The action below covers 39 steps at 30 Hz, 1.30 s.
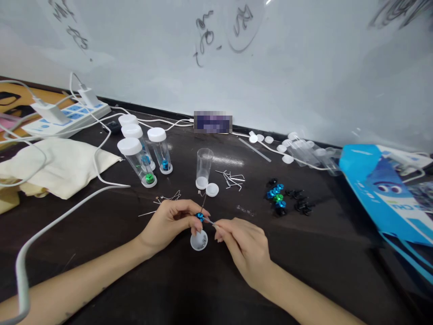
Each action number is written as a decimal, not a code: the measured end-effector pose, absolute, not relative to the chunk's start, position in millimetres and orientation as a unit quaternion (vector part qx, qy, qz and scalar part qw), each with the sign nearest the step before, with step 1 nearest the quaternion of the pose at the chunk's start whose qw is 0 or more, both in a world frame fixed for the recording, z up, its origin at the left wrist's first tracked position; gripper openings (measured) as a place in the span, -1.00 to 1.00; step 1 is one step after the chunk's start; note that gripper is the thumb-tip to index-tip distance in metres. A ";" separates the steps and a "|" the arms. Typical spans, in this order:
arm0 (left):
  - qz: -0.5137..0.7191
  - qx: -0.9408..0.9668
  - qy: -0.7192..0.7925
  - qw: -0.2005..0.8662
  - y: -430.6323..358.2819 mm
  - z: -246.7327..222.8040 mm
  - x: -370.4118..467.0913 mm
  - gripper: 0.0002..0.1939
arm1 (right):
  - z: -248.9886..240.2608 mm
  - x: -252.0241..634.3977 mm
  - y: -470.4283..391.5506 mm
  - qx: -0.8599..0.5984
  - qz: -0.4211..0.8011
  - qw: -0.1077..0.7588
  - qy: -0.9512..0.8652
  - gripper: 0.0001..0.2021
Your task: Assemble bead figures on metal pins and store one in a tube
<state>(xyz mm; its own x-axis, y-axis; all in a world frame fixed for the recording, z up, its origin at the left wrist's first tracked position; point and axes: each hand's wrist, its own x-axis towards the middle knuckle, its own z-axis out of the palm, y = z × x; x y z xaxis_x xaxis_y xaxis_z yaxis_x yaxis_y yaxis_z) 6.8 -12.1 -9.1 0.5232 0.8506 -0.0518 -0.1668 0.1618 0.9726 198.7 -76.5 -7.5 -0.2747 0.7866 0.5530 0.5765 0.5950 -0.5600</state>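
Note:
My left hand (176,220) is closed, pinching a small shiny blue metal part (200,217) between thumb and fingertips. A thin dark rod (203,201) rises from that part. In my right hand (244,243), also closed, is a slim metal hex key (209,221) whose tip meets the blue part's right side; its rear end is hidden by the fingers. Just below the fingertips lies a white cap (199,240) with tiny dark pieces in it. Beyond the hands stand an uncapped transparent tube (204,169) and a flat white cap (212,189).
Several capped tubes (158,149) with blue or green parts stand left. Bent metal keys (232,179), blue and green parts (278,197) and black pieces (302,205) lie right. A white cable (43,234) crosses the left side; a blue bag (375,180) is far right.

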 end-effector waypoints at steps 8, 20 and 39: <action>0.420 0.545 0.341 0.640 -10.1 -4.2 7.3 -0.84 | 7.4 208.3 -70.7 -0.447 0.050 0.457 -0.767 -0.85; 0.441 0.526 0.290 0.667 -9.5 -5.7 5.9 -0.81 | 90.6 181.4 19.7 -0.484 -0.157 0.340 -0.791 -0.85; 0.459 0.573 0.292 0.613 -12.0 -10.1 3.6 -0.86 | 56.5 359.3 -25.7 -0.726 -0.129 0.099 -0.668 -0.83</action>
